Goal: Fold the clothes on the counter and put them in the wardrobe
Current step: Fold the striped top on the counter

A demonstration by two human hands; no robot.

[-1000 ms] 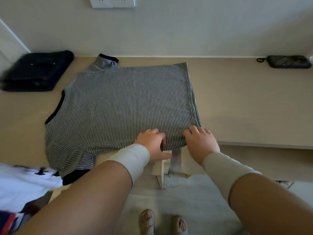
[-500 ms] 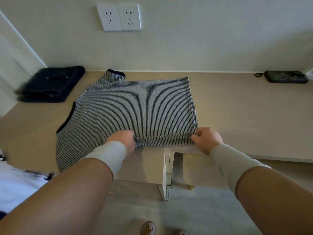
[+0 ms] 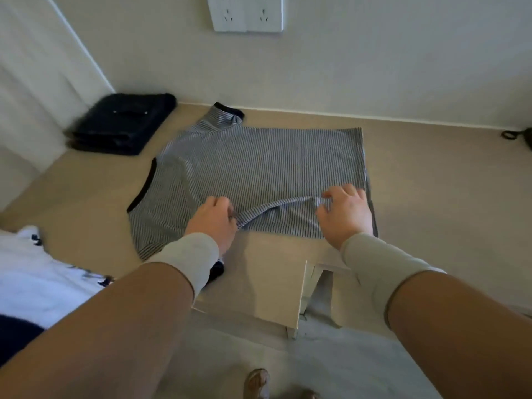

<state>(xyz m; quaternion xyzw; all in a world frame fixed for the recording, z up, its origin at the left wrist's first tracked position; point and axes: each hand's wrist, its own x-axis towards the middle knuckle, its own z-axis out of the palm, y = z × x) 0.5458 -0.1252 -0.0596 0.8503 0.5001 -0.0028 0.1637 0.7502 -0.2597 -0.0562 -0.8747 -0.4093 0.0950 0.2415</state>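
A grey striped shirt (image 3: 253, 168) with black trim lies flat on the beige counter (image 3: 431, 197), its collar toward the wall. My left hand (image 3: 214, 220) pinches the shirt's near edge left of centre. My right hand (image 3: 347, 213) pinches the same edge near its right corner. Between the two hands the near edge is raised off the counter and bunched into a ridge.
A folded dark garment (image 3: 121, 122) sits at the back left of the counter by the wall. White clothing (image 3: 37, 277) lies at the near left. A double wall socket (image 3: 247, 12) is above. A dark pouch (image 3: 518, 136) shows at the right edge. My feet (image 3: 259, 384) stand below.
Both hands have moved forward over the counter with the shirt's near edge, lifting and folding it toward the wall. The camera has tilted and moved closer.
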